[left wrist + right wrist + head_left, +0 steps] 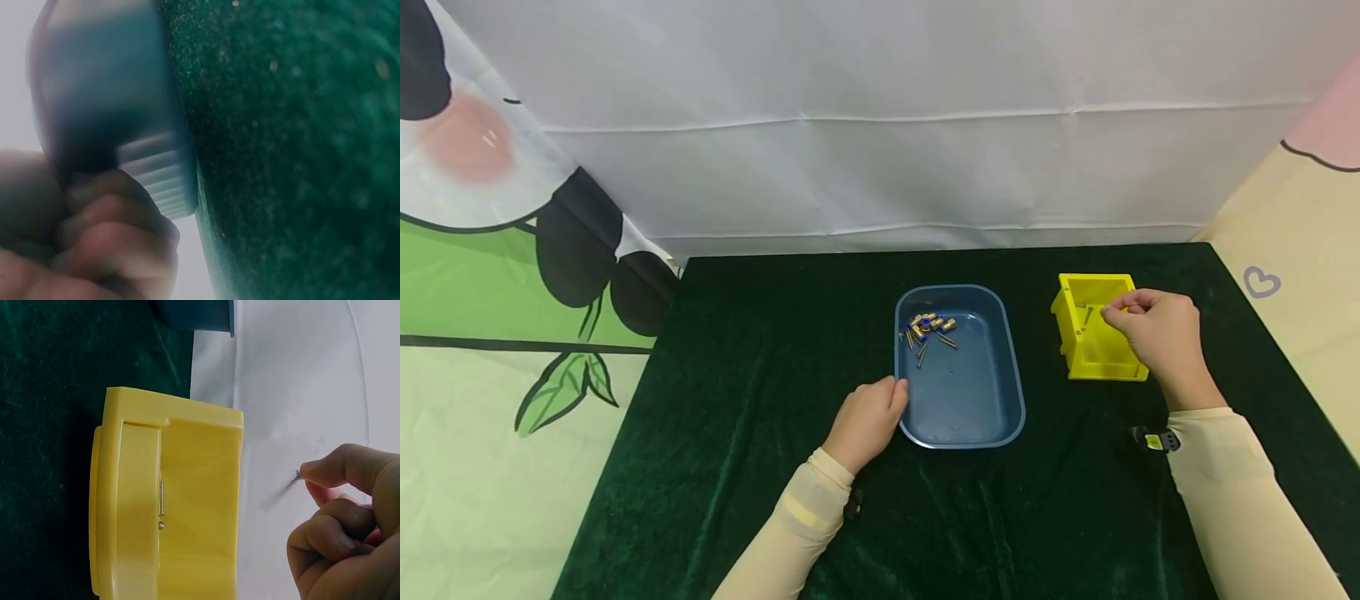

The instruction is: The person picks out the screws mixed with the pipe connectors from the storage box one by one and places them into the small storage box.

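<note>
My left hand (867, 421) grips the left rim of a blue tray (973, 400), thumb on top and fingers curled under the edge in the left wrist view. In the tray's upper left lie several brass fittings with blue ends (948, 325) and several screws (921, 355). Above a yellow bin (1108, 368), my right hand (1168, 337) pinches a screw (291, 482) between thumb and index finger, its free end pointing away from the fingertips. A few screws (162, 499) lie inside the bin.
Dark green cloth (775, 350) covers the table. The bin stands to the right of the tray, with a strip of cloth between them. A white cloth backdrop (880, 183) rises behind the table's far edge, and printed cloth hangs on both sides.
</note>
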A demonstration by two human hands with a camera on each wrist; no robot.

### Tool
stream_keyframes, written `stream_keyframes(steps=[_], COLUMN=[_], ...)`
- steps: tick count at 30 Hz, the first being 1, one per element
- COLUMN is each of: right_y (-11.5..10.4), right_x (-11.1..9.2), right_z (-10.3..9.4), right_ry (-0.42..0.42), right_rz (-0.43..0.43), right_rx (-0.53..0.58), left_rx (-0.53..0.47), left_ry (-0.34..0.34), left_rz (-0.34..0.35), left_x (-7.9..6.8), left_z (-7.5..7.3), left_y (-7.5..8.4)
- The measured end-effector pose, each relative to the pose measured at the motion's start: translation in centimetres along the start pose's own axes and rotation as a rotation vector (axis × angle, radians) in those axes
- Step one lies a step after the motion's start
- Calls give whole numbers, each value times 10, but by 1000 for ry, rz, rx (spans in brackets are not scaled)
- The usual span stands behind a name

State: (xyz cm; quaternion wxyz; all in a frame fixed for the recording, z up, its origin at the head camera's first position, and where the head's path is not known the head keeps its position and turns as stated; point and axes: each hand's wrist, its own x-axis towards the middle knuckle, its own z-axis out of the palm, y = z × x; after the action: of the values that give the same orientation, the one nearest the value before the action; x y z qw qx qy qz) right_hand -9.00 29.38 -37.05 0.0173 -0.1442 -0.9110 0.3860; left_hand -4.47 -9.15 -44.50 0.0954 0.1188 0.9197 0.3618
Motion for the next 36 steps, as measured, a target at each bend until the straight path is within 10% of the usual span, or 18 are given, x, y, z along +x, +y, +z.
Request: stream_keyframes(steps=[16, 36], right_y=[-20, -92], right_x=[-8, -20], right_z=[9, 95], right_ry=[-71, -213], right_rz=[-72, -122], right_rx=[72, 418], left_rx=[9, 17], left_ry=[6, 13], left_rz=[2, 25], left_x=[-1, 1], left_z=[-1, -1], left_y=[0, 1])
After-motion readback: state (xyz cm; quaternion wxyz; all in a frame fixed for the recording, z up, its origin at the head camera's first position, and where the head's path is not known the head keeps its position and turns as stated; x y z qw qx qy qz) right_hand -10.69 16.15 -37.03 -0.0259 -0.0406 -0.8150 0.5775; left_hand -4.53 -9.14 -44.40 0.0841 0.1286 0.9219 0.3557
